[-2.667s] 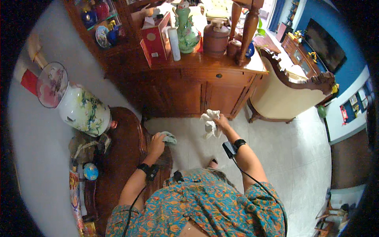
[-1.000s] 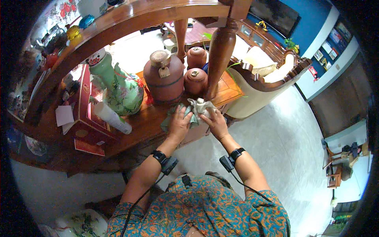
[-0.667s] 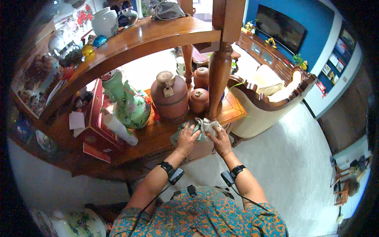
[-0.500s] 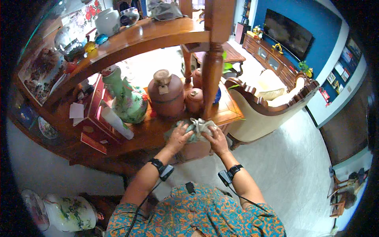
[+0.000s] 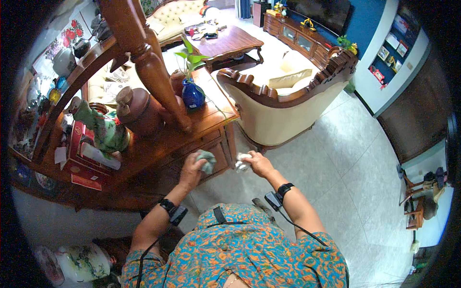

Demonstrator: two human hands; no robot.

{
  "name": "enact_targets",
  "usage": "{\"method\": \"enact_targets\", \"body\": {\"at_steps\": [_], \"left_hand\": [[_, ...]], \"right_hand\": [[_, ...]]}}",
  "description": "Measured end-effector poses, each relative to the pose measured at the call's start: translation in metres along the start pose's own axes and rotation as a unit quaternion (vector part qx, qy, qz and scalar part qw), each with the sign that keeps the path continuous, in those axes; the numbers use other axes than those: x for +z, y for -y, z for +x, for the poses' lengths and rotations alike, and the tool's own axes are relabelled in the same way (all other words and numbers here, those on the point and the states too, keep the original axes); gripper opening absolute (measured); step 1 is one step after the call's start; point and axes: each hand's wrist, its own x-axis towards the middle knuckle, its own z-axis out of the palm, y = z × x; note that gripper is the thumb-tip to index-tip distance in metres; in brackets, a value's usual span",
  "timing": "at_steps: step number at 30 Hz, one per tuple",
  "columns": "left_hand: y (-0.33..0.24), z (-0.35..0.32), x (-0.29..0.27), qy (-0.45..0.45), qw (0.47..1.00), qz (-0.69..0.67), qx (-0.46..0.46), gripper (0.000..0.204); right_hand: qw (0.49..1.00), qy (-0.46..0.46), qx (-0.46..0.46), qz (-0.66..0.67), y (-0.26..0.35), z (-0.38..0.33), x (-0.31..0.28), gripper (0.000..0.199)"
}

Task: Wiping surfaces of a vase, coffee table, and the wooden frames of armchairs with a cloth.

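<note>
Down at the cabinet front, our left hand [image 5: 192,169] is clamped on a grey-green cloth [image 5: 207,161] against the drawer, our right hand [image 5: 258,163] clutches a white rag [image 5: 241,162]; a red box [image 5: 77,144] lies on the worktop [image 5: 158,144].

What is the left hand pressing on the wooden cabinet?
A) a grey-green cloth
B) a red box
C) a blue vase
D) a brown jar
A: the left hand grips a grey-green cloth against the front edge of the wooden cabinet.
</note>
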Motion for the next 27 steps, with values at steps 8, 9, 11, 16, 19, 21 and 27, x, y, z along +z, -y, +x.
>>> {"method": "enact_targets", "body": {"at_steps": [8, 9, 11, 16, 19, 21, 27], "left_hand": [[-0.132, 0.126, 0.102, -0.023, 0.968, 0.052, 0.244, 0.042], [-0.137, 0.151, 0.111, -0.063, 0.961, 0.058, 0.264, 0.041], [-0.143, 0.203, 0.126, -0.104, 0.953, 0.064, 0.275, 0.042], [-0.12, 0.302, 0.165, -0.098, 0.988, 0.038, 0.11, 0.036], [-0.077, 0.334, 0.182, -0.058, 0.997, -0.012, 0.05, 0.034], [-0.046, 0.339, 0.191, -0.087, 0.987, 0.075, 0.112, 0.037], [-0.054, 0.371, 0.201, -0.017, 0.991, 0.027, 0.128, 0.035]], "right_hand": [[0.979, -0.14, 0.123, 0.085, -0.074, -0.037, -0.052, 0.053], [0.97, -0.177, 0.135, 0.101, -0.077, -0.039, -0.056, 0.054], [0.957, -0.214, 0.158, 0.115, -0.084, -0.047, -0.063, 0.055], [0.941, -0.258, 0.168, 0.141, -0.094, -0.052, -0.091, 0.057], [0.937, -0.286, 0.161, 0.115, -0.102, -0.03, -0.117, 0.057], [0.931, -0.325, 0.156, 0.057, -0.101, -0.005, -0.137, 0.058], [0.904, -0.388, 0.163, -0.071, -0.142, 0.075, -0.182, 0.063]]}}
